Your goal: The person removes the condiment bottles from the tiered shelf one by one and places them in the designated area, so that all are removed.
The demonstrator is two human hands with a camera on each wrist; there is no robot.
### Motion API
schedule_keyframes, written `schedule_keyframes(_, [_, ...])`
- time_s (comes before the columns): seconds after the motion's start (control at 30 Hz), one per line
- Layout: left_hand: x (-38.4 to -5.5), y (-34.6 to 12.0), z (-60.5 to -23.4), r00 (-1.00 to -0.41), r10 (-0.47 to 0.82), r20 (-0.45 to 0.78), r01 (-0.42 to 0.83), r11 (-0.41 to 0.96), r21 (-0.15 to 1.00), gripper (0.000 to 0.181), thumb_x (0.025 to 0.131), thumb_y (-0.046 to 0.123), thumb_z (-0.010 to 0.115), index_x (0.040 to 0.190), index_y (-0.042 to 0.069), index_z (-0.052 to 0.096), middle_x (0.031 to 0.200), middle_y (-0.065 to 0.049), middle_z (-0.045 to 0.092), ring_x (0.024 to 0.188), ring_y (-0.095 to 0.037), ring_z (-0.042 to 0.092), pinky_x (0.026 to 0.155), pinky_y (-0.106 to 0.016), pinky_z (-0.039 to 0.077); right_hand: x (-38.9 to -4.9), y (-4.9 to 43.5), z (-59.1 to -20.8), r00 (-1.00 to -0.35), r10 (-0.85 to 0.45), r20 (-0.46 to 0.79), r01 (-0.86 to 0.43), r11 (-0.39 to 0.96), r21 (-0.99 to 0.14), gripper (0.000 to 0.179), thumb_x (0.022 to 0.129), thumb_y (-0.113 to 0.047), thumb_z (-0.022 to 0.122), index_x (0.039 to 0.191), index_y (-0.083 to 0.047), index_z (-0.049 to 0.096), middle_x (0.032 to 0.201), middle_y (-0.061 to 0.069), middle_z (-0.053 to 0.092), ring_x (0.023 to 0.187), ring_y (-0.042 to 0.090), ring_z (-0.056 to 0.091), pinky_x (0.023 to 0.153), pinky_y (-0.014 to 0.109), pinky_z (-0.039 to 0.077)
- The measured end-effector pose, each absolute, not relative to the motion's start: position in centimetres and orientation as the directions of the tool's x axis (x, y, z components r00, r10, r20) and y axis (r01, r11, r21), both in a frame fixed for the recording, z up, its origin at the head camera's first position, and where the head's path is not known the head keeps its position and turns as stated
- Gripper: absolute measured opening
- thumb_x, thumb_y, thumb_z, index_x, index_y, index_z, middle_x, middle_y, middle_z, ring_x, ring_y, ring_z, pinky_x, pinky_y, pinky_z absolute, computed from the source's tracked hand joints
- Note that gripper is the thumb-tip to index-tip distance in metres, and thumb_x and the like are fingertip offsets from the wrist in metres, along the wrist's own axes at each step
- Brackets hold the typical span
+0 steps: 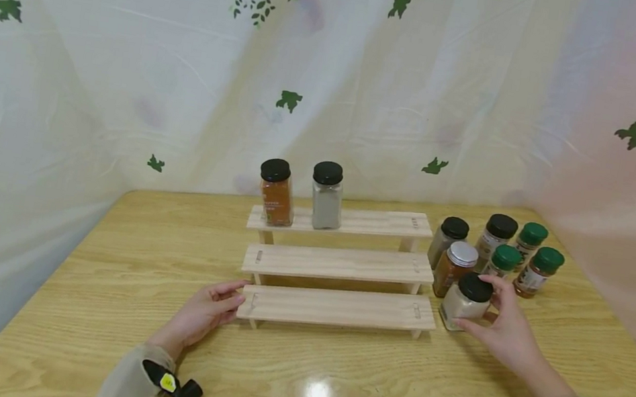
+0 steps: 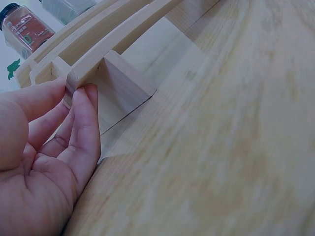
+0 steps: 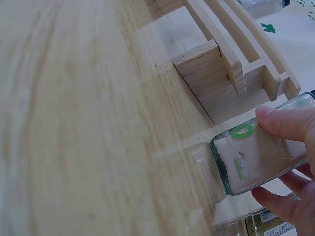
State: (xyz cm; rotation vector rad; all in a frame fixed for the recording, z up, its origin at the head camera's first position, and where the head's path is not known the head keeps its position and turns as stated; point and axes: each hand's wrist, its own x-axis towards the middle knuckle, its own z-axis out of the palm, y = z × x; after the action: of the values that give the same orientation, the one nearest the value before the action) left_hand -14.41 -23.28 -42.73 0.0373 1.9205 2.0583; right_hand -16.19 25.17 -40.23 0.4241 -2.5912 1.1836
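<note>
A three-step wooden spice rack (image 1: 333, 307) stands on the table, two black-lidded jars on its top step: one of orange-red powder (image 1: 277, 201), one of pale grey powder (image 1: 327, 203). At the rack's left end, my left hand (image 1: 206, 314) pinches the tip of the lowest board (image 2: 78, 73) between thumb and fingers. Just off the right end, my right hand (image 1: 504, 326) grips a glass spice jar (image 1: 463, 306) with a black lid and pale beige powder. The right wrist view shows thumb and fingers on opposite sides of this jar (image 3: 261, 152), its base close to the tabletop.
Behind the held jar several more spice jars cluster: one silver-lidded (image 1: 456, 267), two black-lidded, such as the rear one (image 1: 496, 234), and three green-lidded, including the rightmost (image 1: 538, 273). A white leaf-print curtain (image 1: 214, 109) hangs behind the wooden table (image 1: 119, 265).
</note>
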Motion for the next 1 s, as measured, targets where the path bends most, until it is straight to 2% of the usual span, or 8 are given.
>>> schedule_keyframes(0.07, [-14.4, -23.2, -42.6, -0.947, 0.250, -0.202, -0.219, -0.041, 0.975, 0.052, 0.095, 0.011, 0.057, 0.140, -0.007, 0.039, 0.092, 0.008, 0.060, 0.082, -0.002, 0.060, 0.073, -0.017, 0.051, -16.2, 25.2, -40.3, -0.918, -0.155, 0.366, -0.376, 0.636, -0.674, 0.085, 0.065, 0.009, 0.080, 0.131, 0.005, 0.027, 0.122, 0.025, 0.043, 0.104, 0.045, 0.049, 0.073, 0.021, 0.050])
schedule_keyframes(0.17, [-14.3, -23.1, -42.4, -0.948, 0.243, -0.208, -0.223, -0.038, 0.974, 0.054, 0.095, 0.010, 0.056, 0.140, -0.010, 0.035, 0.091, 0.008, 0.059, 0.081, -0.001, 0.059, 0.073, -0.017, 0.051, -16.1, 25.2, -40.5, -0.913, -0.153, 0.377, -0.381, 0.648, -0.659, 0.084, 0.065, 0.008, 0.081, 0.131, 0.005, 0.028, 0.121, 0.024, 0.045, 0.104, 0.041, 0.049, 0.074, 0.035, 0.052])
schedule_keyframes(0.27, [-14.3, -23.0, -42.3, -0.947, 0.244, -0.211, -0.226, -0.035, 0.974, 0.055, 0.096, 0.010, 0.055, 0.141, -0.012, 0.032, 0.091, 0.009, 0.058, 0.082, -0.001, 0.059, 0.073, -0.017, 0.050, -16.0, 25.3, -40.5, -0.910, -0.149, 0.388, -0.384, 0.657, -0.649, 0.083, 0.066, 0.006, 0.081, 0.131, 0.005, 0.030, 0.121, 0.023, 0.046, 0.106, 0.020, 0.049, 0.074, 0.046, 0.051])
schedule_keyframes(0.43, [-14.3, -23.0, -42.2, -0.946, 0.239, -0.218, -0.232, -0.033, 0.972, 0.054, 0.096, 0.010, 0.054, 0.141, -0.012, 0.032, 0.091, 0.009, 0.057, 0.081, -0.001, 0.059, 0.073, -0.016, 0.050, -15.9, 25.4, -40.4, -0.909, -0.136, 0.394, -0.377, 0.670, -0.639, 0.081, 0.067, 0.001, 0.082, 0.131, 0.004, 0.033, 0.121, 0.021, 0.048, 0.102, -0.009, 0.036, 0.076, 0.045, 0.050])
schedule_keyframes(0.6, [-14.3, -23.0, -42.2, -0.946, 0.243, -0.214, -0.229, -0.034, 0.973, 0.054, 0.096, 0.010, 0.054, 0.141, -0.012, 0.032, 0.091, 0.009, 0.057, 0.081, -0.001, 0.059, 0.073, -0.016, 0.050, -15.8, 25.7, -40.0, -0.911, -0.130, 0.391, -0.374, 0.660, -0.651, 0.081, 0.067, 0.001, 0.083, 0.132, 0.004, 0.034, 0.123, 0.020, 0.047, 0.102, -0.011, 0.035, 0.077, 0.023, 0.049])
schedule_keyframes(0.73, [-14.3, -23.0, -42.2, -0.947, 0.241, -0.213, -0.227, -0.033, 0.973, 0.055, 0.096, 0.010, 0.055, 0.141, -0.012, 0.032, 0.091, 0.008, 0.058, 0.082, -0.001, 0.059, 0.073, -0.017, 0.050, -15.8, 25.9, -39.4, -0.903, -0.129, 0.411, -0.395, 0.627, -0.671, 0.078, 0.067, 0.004, 0.081, 0.130, 0.006, 0.035, 0.123, 0.019, 0.045, 0.101, -0.019, 0.032, 0.076, 0.001, 0.036])
schedule_keyframes(0.87, [-14.3, -23.0, -42.2, -0.947, 0.241, -0.214, -0.227, -0.028, 0.973, 0.056, 0.096, 0.010, 0.054, 0.141, -0.013, 0.030, 0.091, 0.008, 0.058, 0.081, -0.001, 0.059, 0.073, -0.017, 0.050, -15.8, 25.9, -38.7, -0.880, -0.129, 0.457, -0.439, 0.589, -0.679, 0.076, 0.065, 0.011, 0.079, 0.128, 0.008, 0.037, 0.118, 0.017, 0.046, 0.102, -0.019, 0.035, 0.079, -0.003, 0.035])
schedule_keyframes(1.0, [-14.3, -23.1, -42.1, -0.946, 0.246, -0.210, -0.224, -0.031, 0.974, 0.057, 0.096, 0.010, 0.054, 0.141, -0.014, 0.028, 0.091, 0.009, 0.058, 0.082, -0.001, 0.059, 0.073, -0.017, 0.050, -15.9, 26.0, -37.9, -0.838, -0.138, 0.528, -0.509, 0.546, -0.665, 0.074, 0.062, 0.019, 0.077, 0.125, 0.010, 0.038, 0.112, 0.003, 0.048, 0.103, -0.014, 0.042, 0.082, -0.002, 0.037])
